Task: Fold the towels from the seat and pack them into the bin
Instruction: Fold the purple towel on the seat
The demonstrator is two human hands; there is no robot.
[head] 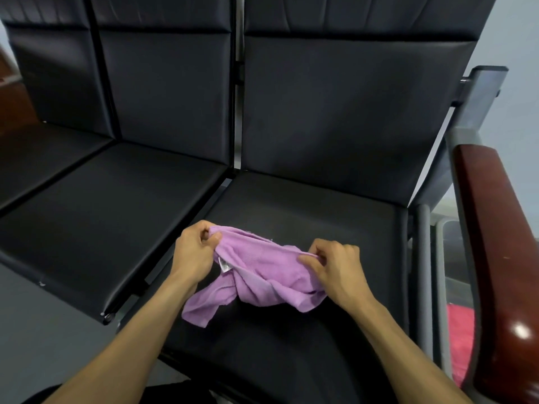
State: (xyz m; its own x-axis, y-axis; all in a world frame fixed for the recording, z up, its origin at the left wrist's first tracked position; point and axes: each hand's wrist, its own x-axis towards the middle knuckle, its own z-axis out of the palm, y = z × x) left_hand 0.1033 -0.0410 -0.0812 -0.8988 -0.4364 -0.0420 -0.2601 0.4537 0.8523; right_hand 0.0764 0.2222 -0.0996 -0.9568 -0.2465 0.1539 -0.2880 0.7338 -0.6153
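Black seat row, grey wall behind. Purple towel bunched on seat front; your left hand & right hand each pinch its top edge. Find both corners, pull taut before folding. Bin not clearly visible.

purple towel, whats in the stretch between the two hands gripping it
In the head view, only the purple towel itself spans from the left hand to the right hand, bunched and crumpled, with a small white tag near the left hand.
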